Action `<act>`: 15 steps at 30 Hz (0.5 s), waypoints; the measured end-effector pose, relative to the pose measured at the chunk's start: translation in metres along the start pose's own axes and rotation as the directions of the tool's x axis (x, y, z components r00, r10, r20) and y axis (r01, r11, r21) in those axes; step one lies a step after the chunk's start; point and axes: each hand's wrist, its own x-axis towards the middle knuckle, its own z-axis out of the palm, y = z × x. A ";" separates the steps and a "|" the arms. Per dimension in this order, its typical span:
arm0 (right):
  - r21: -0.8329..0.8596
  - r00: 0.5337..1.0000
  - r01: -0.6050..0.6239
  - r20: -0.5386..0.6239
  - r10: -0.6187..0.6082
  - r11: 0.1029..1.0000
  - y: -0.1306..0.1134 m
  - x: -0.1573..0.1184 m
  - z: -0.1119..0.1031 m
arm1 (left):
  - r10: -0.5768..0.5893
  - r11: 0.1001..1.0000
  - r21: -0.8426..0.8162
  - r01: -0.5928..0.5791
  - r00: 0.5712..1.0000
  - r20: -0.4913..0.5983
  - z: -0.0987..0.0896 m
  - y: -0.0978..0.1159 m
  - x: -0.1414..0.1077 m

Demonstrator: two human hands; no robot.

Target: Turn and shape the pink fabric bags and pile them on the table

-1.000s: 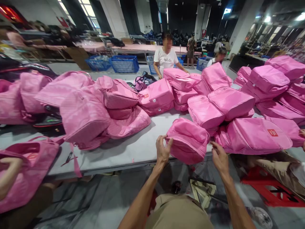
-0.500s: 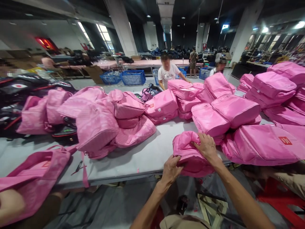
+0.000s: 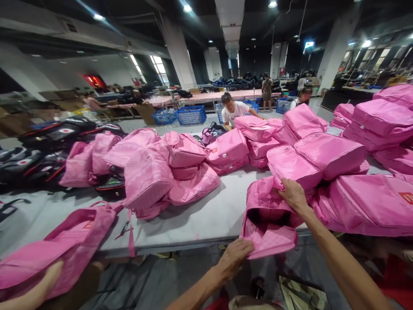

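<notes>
A pink backpack (image 3: 258,198) lies at the table's front edge, its mouth gaping and a dark inside showing. My left hand (image 3: 235,255) pinches the lower left corner of its flap, which hangs past the edge. At the upper right of the opening, my right hand (image 3: 293,194) grips the rim fabric. Just behind it sit stacked pink backpacks (image 3: 292,165), and to the right lies a larger pink backpack (image 3: 371,202) with a red label.
A co-worker's hand (image 3: 53,275) holds another pink backpack (image 3: 74,241) at left. Patterned pink backpacks (image 3: 148,176) and black bags (image 3: 58,133) cover the table's left side. Across the table (image 3: 193,215) a person in white (image 3: 237,111) leans in; blue crates (image 3: 192,115) stand behind.
My left hand has pulled the flap down and toward me, opening the backpack. My right hand stays on its upper rim. The view has turned slightly left.
</notes>
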 end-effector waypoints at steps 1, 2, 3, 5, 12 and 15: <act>-0.014 1.000 -0.001 -0.018 0.001 1.000 -0.009 -0.003 0.000 | 0.006 1.000 0.021 -0.005 1.000 -0.020 -0.007 0.001 0.014; -0.023 0.999 0.000 -0.038 -0.001 1.000 -0.017 -0.006 0.001 | 0.024 0.999 0.044 -0.022 0.999 -0.039 -0.012 0.003 0.032; -0.032 0.998 -0.003 -0.062 0.001 0.999 -0.025 -0.010 0.002 | 0.047 0.997 0.061 -0.043 0.997 -0.067 -0.016 0.005 0.050; -0.049 0.993 -0.019 -0.117 0.013 0.999 -0.035 -0.018 0.006 | 0.068 0.994 0.090 -0.055 0.987 -0.145 -0.015 0.004 0.078; -0.047 0.988 -0.058 -0.143 0.050 0.997 -0.009 -0.023 0.013 | 0.182 0.971 0.165 -0.176 0.983 -0.025 0.067 -0.056 -0.009; 0.008 0.989 -0.056 -0.136 0.056 0.998 -0.008 -0.024 0.011 | -0.019 0.979 0.202 -0.015 0.986 0.167 0.090 -0.078 -0.030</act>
